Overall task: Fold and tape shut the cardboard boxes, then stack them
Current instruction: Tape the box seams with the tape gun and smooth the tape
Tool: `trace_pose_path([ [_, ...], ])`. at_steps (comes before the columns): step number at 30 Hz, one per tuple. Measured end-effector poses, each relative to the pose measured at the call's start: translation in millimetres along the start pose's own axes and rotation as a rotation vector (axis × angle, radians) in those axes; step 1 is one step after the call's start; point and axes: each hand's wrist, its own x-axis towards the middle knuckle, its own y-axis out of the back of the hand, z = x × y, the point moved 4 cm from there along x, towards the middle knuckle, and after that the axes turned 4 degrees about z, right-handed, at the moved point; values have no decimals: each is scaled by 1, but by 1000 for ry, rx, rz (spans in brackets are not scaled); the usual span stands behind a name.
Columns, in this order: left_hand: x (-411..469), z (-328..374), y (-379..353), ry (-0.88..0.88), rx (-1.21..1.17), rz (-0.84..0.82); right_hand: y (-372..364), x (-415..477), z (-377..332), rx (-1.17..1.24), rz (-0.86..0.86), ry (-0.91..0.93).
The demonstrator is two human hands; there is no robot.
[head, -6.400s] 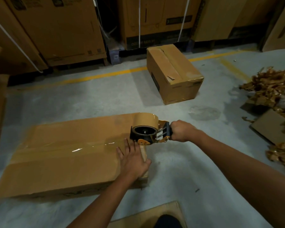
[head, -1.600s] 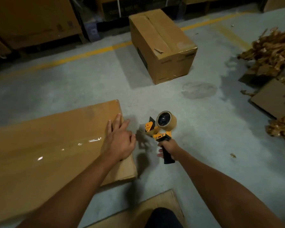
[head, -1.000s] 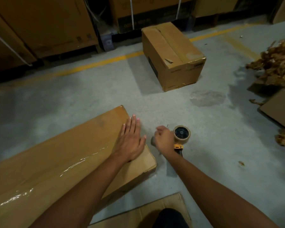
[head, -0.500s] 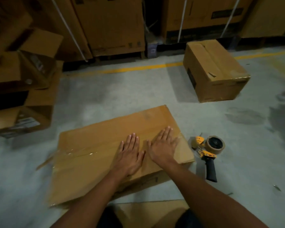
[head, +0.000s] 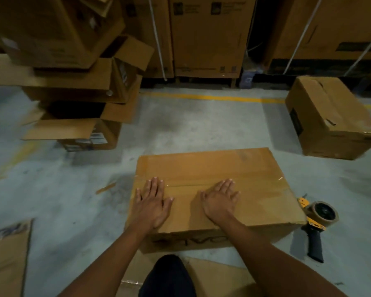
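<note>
Brown cardboard forms the taped box (head: pixel 204 168) that lies on the concrete floor (head: pixel 189 127) directly in front of the person, and both hands are laid flat on its top. The left hand (head: pixel 152 205) is spread near the box's left edge, palm down, fingers straight and slightly fanned; nothing is gripped by it. The right hand (head: pixel 220 200) is pressed palm down near the middle of the top, fingers straight and close together, grasping nothing. The fingertips (head: pixel 155 179) of both hands reach the centre seam, over which a strip of clear glossy tape (head: pixel 259 182) is run from side to side. The flaps beneath are closed, so the contents cannot be seen.

The tape dispenser (head: pixel 318 219), with orange frame, black handle and a tan roll, is laid on the floor just beside the box's near right corner, apart from both hands. A second closed box (head: pixel 330 116) is set well apart at the right, its top taped and a little dented. At the left a leaning stack of open boxes (head: pixel 79 86) is seen, flaps splayed outward; their interiors are dark and what they hold cannot be told. One flattened cardboard sheet (head: pixel 214 279) is spread under the person's dark-clothed knee (head: pixel 167 275), and another flat sheet (head: pixel 7 260) lies at the lower left. A yellow painted line (head: pixel 201 97) is drawn across the floor before tall strapped cartons (head: pixel 206 35).
</note>
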Motion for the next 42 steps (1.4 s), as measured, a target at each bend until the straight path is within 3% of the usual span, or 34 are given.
trace_pose_path([
  [4,-1,-29,3,256,-102,45,-20,-27,-71,-85,-22,287],
  [6,-3,-37,8,281,-220,57,-28,-42,-96,-125,-47,522],
  [8,1,-46,8,283,-307,64,-34,-47,-103,-155,-67,645],
  [13,16,-61,3,352,-553,107,-34,-31,-95,-136,-34,394],
  [22,66,-5,6,458,-674,172,5,44,-56,-180,-112,469],
  [28,91,91,-8,569,-875,231,13,55,7,-100,43,34],
  [30,99,121,-14,561,-928,218,17,62,28,-59,93,-24],
  [38,86,232,-46,410,-900,36,47,96,145,-56,235,98],
  [40,78,258,-42,249,-704,64,53,96,168,-17,286,32],
  [42,75,289,-35,-56,-424,177,56,92,193,58,423,-122],
])
